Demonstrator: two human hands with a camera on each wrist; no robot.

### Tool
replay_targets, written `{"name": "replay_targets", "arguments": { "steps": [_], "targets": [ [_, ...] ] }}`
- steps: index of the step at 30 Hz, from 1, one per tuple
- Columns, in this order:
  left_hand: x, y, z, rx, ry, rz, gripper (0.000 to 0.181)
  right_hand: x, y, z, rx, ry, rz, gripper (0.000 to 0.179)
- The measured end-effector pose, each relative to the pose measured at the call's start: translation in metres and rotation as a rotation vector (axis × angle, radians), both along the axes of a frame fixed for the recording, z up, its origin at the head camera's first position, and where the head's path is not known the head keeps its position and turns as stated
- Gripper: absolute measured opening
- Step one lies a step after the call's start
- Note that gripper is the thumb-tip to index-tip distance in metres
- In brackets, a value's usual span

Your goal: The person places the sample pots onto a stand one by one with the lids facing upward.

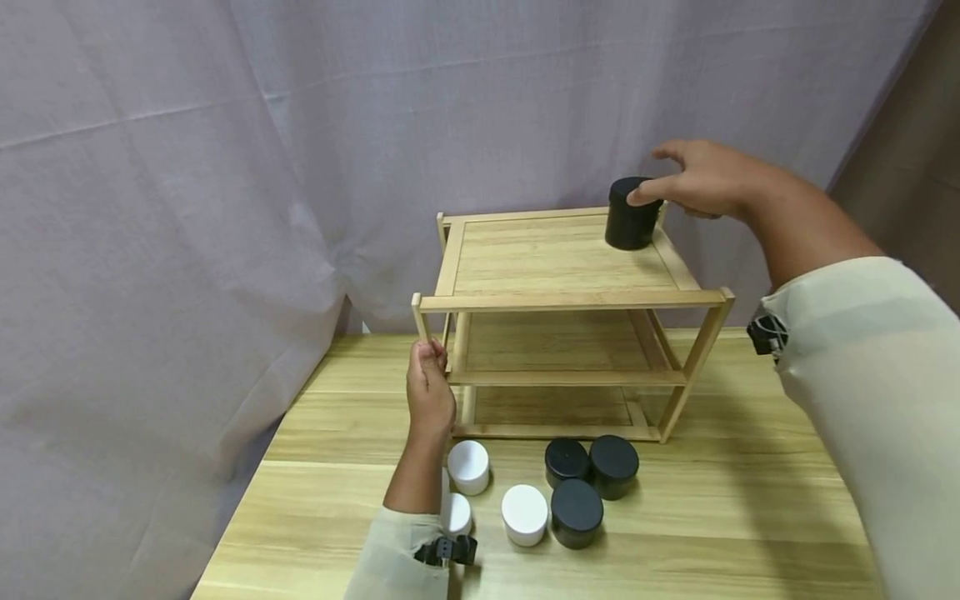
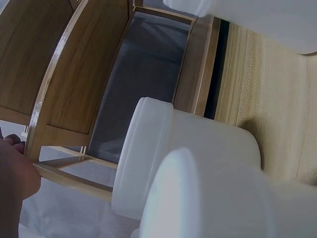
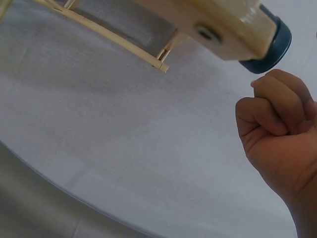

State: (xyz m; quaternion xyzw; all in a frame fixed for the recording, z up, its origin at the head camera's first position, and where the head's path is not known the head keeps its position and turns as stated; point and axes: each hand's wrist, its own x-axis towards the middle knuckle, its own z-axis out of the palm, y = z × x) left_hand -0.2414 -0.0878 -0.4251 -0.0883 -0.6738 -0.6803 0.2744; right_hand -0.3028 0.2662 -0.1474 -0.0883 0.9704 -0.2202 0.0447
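A black lidded jar (image 1: 626,225) stands upright at the back right of the top shelf of a wooden rack (image 1: 536,254). My right hand (image 1: 708,179) is at the jar's right side, thumb tip overlapping its lid and index finger spread apart above it. In the right wrist view the other fingers (image 3: 270,109) are curled in, below the dark lid (image 3: 270,52). My left hand (image 1: 431,387) grips the rack's front left post, between the top and middle shelves. In the left wrist view, that hand (image 2: 17,171) shows at the left edge, against the wooden frame.
On the table before the rack stand white jars (image 1: 524,512), (image 1: 469,465) partly beside my left forearm, and three black jars (image 1: 577,510) grouped together. White jars (image 2: 213,144) loom close in the left wrist view. A grey curtain (image 1: 487,108) hangs behind the rack.
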Motion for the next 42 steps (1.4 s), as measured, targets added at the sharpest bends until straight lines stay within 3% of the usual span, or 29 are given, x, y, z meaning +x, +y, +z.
{"name": "replay_targets", "arguments": {
  "steps": [8, 17, 22, 27, 32, 36, 42],
  "targets": [
    [0.0, -0.003, 0.001, -0.007, 0.004, 0.006, 0.073, 0.009, -0.005, -0.005, 0.019, 0.098, 0.002, 0.106],
    [0.0, -0.001, 0.001, 0.013, 0.005, 0.007, 0.077, 0.036, -0.018, -0.025, -0.068, 0.301, -0.048, 0.113],
    [-0.003, 0.003, 0.003, 0.018, 0.003, -0.01, 0.068, 0.049, -0.025, -0.035, -0.071, 0.409, -0.079, 0.109],
    [0.002, 0.004, 0.001, 0.024, -0.028, -0.007, 0.049, 0.066, -0.038, -0.049, -0.091, 0.523, -0.131, 0.102],
    [0.002, 0.005, 0.003, 0.019, -0.004, -0.006, 0.058, 0.079, -0.05, -0.061, -0.133, 0.675, -0.181, 0.092],
    [0.001, 0.006, 0.005, 0.015, -0.002, -0.01, 0.066, 0.088, -0.059, -0.07, -0.183, 0.803, -0.155, 0.083],
    [0.001, 0.01, 0.005, 0.035, -0.024, -0.006, 0.047, 0.106, -0.07, -0.093, -0.265, 0.897, -0.071, 0.073]
  ]
}}
